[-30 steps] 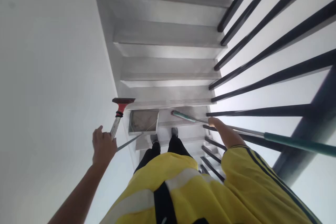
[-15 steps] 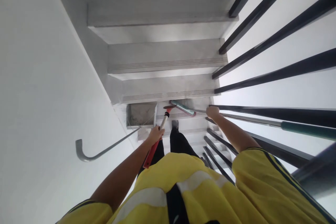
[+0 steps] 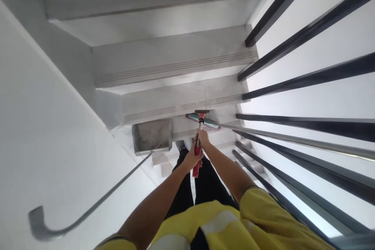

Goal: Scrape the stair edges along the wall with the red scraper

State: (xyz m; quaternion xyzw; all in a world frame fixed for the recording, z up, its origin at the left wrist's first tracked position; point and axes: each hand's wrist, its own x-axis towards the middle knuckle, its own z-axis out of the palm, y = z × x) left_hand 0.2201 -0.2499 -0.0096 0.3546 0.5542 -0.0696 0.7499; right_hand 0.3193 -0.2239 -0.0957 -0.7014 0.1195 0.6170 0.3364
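Note:
A scraper with a red handle and a metal shaft points down at the stair tread below me. My left hand grips its red handle. My right hand is closed on the shaft just above the blade end. Right under the blade lies a green broom head. Its long metal handle runs off to the right along the railing, with no hand on it. My dark trouser legs and yellow shirt fill the bottom of the view.
A grey dustpan stands on the step at left, its long hooked handle leaning toward the white wall. Grey grooved stairs rise ahead. Black railing bars close off the right side.
My right hand left the broom handle and took hold of the scraper's shaft. My left hand carried the scraper from the wall side to the centre, over the broom head.

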